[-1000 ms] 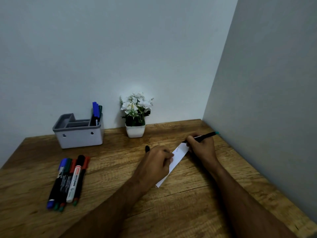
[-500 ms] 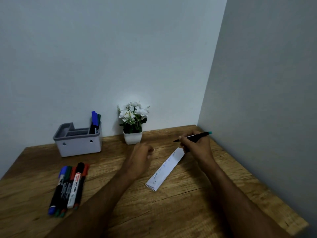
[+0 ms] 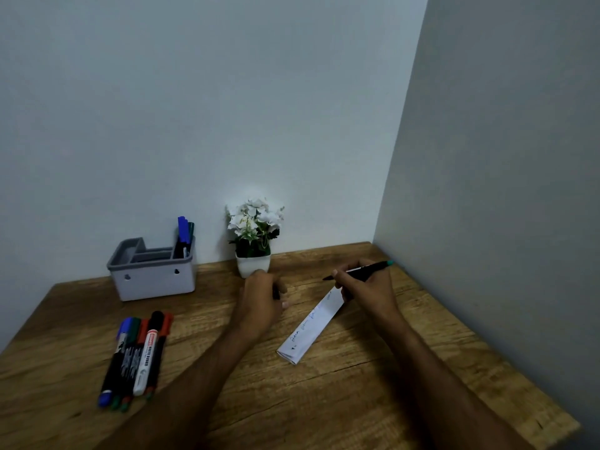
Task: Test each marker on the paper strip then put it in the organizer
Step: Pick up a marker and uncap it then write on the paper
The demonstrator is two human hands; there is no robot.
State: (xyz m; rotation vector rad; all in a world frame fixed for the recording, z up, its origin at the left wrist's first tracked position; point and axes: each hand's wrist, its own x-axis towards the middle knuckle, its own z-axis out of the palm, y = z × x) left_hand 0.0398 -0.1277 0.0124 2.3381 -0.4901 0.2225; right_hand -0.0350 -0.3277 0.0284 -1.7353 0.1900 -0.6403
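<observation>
Hands (image 3: 367,287): marker (image 3: 360,271); label maybe "WHITE BOARD" (image 3: 145,355).

Black marker (image 3: 363,271) with teal end held over white paper strip (image 3: 311,326), five markers (image 3: 136,355) lying together, grey organizer (image 3: 152,277) holding two

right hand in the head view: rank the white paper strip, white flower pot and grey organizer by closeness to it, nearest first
From the right hand:
1. White paper strip, right beside it, under its fingers.
2. White flower pot, to its left at the wall.
3. Grey organizer, far left.
</observation>
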